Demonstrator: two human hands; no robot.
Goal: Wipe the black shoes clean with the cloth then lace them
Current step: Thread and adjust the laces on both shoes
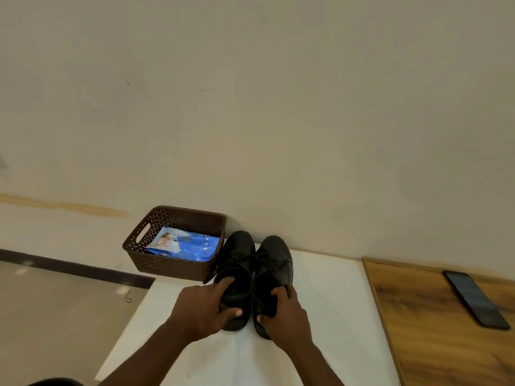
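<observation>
Two black shoes stand side by side on the white table (328, 302), toes pointing at the wall. My left hand (203, 313) grips the heel end of the left shoe (237, 254), thumb at the back and index finger over the opening. My right hand (287, 316) holds the heel end of the right shoe (276, 260), fingers curled into its opening. Black laces lie loose across both tongues. A blue wipes packet (185, 243) lies in the brown basket (167, 267) just left of the shoes.
The wall stands right behind the shoes and basket. A wooden surface (434, 330) adjoins the table on the right, with a dark phone (476, 299) lying on it. The floor drops away left of the table's edge.
</observation>
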